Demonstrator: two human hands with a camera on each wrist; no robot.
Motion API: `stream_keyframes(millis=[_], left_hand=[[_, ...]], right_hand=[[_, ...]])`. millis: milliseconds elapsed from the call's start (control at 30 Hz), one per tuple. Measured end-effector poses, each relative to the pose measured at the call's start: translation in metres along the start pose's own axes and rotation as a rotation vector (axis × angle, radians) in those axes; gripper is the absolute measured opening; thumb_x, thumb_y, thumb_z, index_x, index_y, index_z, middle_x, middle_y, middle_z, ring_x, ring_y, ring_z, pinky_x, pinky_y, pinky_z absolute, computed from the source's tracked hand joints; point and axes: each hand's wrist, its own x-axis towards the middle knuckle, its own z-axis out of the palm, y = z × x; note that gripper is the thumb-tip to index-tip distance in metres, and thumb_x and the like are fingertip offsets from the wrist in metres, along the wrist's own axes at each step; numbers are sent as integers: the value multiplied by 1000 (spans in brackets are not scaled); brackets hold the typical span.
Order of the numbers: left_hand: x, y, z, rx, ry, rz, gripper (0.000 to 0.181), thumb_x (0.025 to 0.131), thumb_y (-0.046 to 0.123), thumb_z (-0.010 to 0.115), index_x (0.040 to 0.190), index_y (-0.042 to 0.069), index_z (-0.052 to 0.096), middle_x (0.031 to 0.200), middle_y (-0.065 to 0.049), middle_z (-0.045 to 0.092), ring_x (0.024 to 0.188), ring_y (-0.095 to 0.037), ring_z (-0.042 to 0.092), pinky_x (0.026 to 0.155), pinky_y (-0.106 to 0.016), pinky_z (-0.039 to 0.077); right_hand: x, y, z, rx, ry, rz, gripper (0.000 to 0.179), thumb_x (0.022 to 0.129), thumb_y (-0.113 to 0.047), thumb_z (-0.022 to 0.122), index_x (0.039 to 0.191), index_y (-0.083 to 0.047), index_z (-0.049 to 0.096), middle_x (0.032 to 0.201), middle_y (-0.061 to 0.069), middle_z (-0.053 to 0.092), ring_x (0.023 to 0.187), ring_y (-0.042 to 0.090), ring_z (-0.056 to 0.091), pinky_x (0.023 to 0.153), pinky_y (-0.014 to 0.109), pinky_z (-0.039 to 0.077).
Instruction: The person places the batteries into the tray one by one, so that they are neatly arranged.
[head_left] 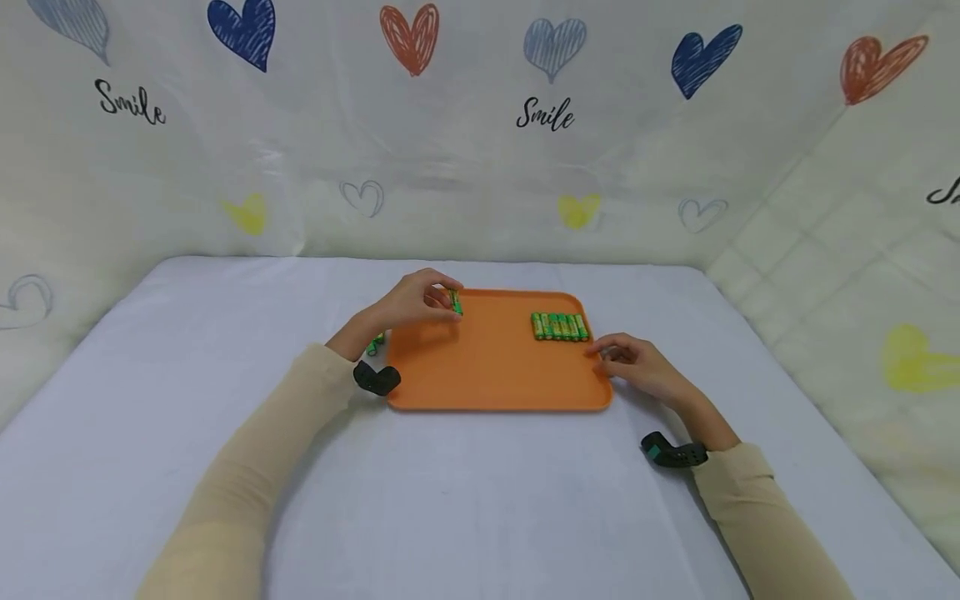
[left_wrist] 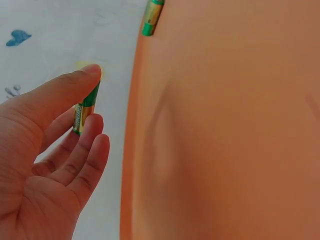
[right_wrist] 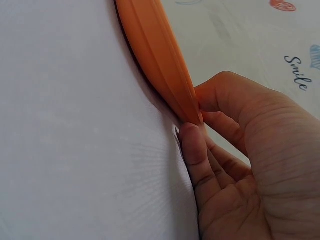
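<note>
My left hand (head_left: 416, 298) pinches a small green and gold battery (left_wrist: 86, 107) between thumb and fingertips, over the far left part of the orange tray (head_left: 487, 375). A row of several like batteries (head_left: 559, 327) lies side by side near the tray's right end. Another battery (left_wrist: 152, 17) shows at the top of the left wrist view, by the tray's edge. At the tray's right side, my right hand (head_left: 637, 364) grips the rim (right_wrist: 172, 65) between thumb and fingers.
More green batteries (head_left: 375, 343) lie just left of the tray, partly hidden by my left wrist. A white cloth (head_left: 465, 500) covers the table under the tray. Behind stands a white wall covering (head_left: 465, 125) printed with hearts and lettering.
</note>
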Motion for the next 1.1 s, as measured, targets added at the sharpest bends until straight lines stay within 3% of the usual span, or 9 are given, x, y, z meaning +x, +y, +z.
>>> stream_keyframes(millis=[267, 467, 1100], left_hand=[[16, 11, 18, -84, -54, 13, 54, 78, 19, 76, 124, 1, 55, 115, -11, 49, 94, -20, 62, 89, -31, 51], [23, 19, 28, -78, -81, -3, 54, 79, 21, 75, 126, 4, 55, 117, -7, 49, 96, -19, 60, 90, -32, 49], [52, 26, 73, -101, -191, 42, 53, 79, 22, 75, 126, 7, 55, 125, -6, 47, 100, -17, 59, 89, -29, 50]], right_hand=[[0, -2, -1, 10, 15, -9, 31, 88, -18, 63, 116, -6, 59, 117, 12, 61, 87, 14, 53, 73, 22, 46], [0, 0, 1, 17, 16, -16, 30, 88, -16, 63, 116, -7, 59, 116, 11, 61, 87, 14, 52, 72, 22, 47], [-3, -1, 0, 30, 21, -6, 29, 88, -16, 64, 115, -7, 60, 118, 12, 60, 90, 17, 53, 73, 24, 46]])
